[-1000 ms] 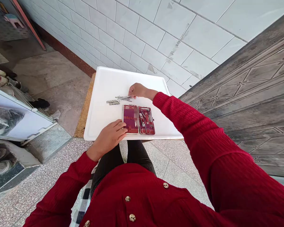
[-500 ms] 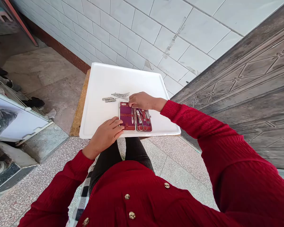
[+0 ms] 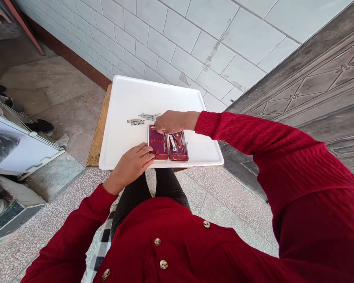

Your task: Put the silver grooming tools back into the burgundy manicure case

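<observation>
An open manicure case (image 3: 158, 146), purple inside with red trim, lies near the front of a white tray (image 3: 129, 94). My left hand (image 3: 133, 165) rests on its left edge, fingers stretched out. My right hand (image 3: 170, 122) reaches over the top of the left half, fingertips pressed together and partly hidden; what they hold I cannot make out. Below them a slim metal tool (image 3: 164, 146) stands in the left half near the fold. The right half holds a nail clipper (image 3: 173, 142), small scissors (image 3: 177, 156) and other tools.
Several thin metal tools (image 3: 149, 116) and small nail clippers (image 3: 135, 122) lie loose on the tray behind the case. The tray sits on a wooden board (image 3: 98, 147). A tiled wall (image 3: 177, 47) stands behind, a patterned dark panel (image 3: 309, 94) at right.
My right hand has shifted left along the top of the case, uncovering more of the right half. My left hand stays on the case's left edge.
</observation>
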`<state>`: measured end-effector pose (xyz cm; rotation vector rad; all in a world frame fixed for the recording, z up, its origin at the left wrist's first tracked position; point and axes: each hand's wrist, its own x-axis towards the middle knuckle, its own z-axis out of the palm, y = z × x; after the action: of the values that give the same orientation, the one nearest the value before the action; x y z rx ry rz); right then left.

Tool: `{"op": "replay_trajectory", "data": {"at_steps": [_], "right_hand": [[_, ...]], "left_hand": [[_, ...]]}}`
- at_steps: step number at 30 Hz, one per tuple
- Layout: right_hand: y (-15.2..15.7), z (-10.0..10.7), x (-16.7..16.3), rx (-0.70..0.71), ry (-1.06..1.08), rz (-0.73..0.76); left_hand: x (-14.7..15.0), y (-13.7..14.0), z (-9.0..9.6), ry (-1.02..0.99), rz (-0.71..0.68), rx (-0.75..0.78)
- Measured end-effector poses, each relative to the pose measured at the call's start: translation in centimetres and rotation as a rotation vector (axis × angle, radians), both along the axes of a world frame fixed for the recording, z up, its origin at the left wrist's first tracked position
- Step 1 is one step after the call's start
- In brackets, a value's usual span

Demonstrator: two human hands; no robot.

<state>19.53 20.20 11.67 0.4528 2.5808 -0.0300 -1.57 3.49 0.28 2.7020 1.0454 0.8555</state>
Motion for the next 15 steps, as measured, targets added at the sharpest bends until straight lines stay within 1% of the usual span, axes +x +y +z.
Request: {"op": "replay_trajectory", "data": {"at_steps": [4,7,11,15], "right_hand": [[0.09,-0.21,-0.49,0.022,-0.055,0.051],[0.17,-0.47,-0.5,0.008,-0.028,0.067],[0.2,-0.47,-0.38,-0.011,0.007,0.046],[0.37,-0.04,-0.71,-0.036,-0.031,-0.002]], "left_hand": [[0.02,-0.05,0.11,-0.001,0.0,0.014],[0.03,-0.07,0.22,0.019,0.004,0.053],[0.02,-0.07,0.19,0.044,0.009,0.086],[0.04,-0.07,0.06,0.046,0.012,0.078]]}}
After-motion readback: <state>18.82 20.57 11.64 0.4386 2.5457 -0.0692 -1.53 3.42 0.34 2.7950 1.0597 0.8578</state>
